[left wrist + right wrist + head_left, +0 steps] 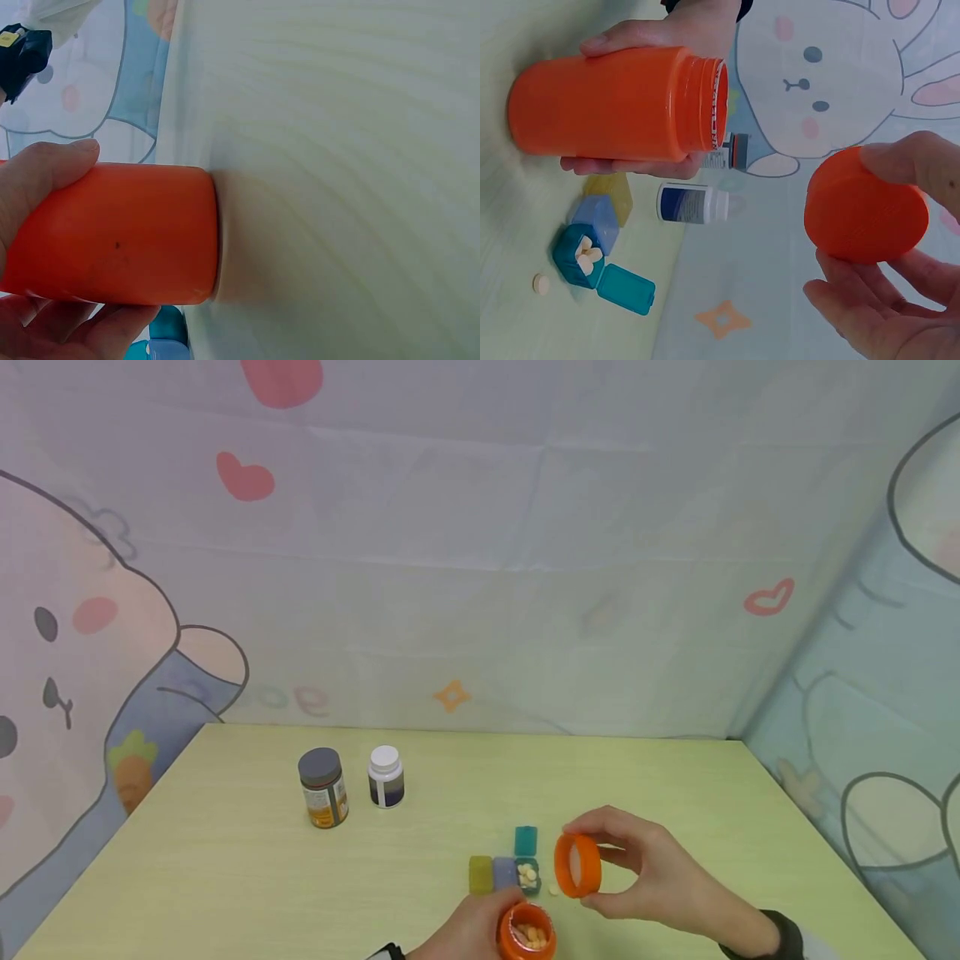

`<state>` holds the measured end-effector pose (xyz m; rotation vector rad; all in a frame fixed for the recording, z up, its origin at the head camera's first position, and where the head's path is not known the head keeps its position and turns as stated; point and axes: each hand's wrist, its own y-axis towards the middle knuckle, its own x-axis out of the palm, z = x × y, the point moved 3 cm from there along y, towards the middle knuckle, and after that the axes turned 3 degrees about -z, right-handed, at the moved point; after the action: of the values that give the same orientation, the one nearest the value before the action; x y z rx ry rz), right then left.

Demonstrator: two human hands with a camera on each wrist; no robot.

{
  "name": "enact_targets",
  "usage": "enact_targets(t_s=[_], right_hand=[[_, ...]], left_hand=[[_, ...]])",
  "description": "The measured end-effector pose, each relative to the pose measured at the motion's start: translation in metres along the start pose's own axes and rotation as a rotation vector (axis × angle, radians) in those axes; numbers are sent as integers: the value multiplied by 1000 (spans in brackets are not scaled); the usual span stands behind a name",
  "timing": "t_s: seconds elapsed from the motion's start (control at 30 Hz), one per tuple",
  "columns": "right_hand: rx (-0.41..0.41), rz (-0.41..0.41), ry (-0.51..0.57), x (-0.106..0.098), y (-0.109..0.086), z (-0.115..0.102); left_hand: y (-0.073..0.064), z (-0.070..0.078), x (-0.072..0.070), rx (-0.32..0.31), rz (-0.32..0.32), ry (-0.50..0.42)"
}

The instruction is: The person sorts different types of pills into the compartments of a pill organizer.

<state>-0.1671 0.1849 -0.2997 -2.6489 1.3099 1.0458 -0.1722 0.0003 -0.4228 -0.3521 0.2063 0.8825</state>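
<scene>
My left hand (471, 930) grips an orange pill bottle (604, 103), its mouth uncapped and pale tablets (531, 935) visible inside. In the right wrist view the bottle stands on the table, held round its side. My right hand (660, 878) pinches the orange screw cap (577, 865) between thumb and fingers, raised to the right of the bottle, its inner face turned left. Just beyond the bottle lies a small pill organizer with yellow (481, 874), blue (504, 872) and teal (528, 876) compartments. The teal lid (526, 841) is flipped back, showing several tablets within.
A loose tablet (553, 889) lies beside the teal compartment. Farther back on the left stand a dark-lidded jar (324, 787) and a white-capped bottle (386, 777). A printed cloth backdrop (480, 568) rises behind the table (187, 868).
</scene>
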Motion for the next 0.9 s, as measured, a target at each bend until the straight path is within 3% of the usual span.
enact_targets(t_s=[0.23,0.47,0.67,0.9], right_hand=[[-6,-96,-17,13,4,-2],[-49,-164,-90,31,8,-2],[35,-223,-126,46,8,-1],[126,-251,-180,54,11,4]], left_hand=[[-2,0,0,10,8,-6],[-3,1,1,159,-46,-51],[-6,0,4,245,-127,-167],[-5,-2,2,227,-127,-175]])
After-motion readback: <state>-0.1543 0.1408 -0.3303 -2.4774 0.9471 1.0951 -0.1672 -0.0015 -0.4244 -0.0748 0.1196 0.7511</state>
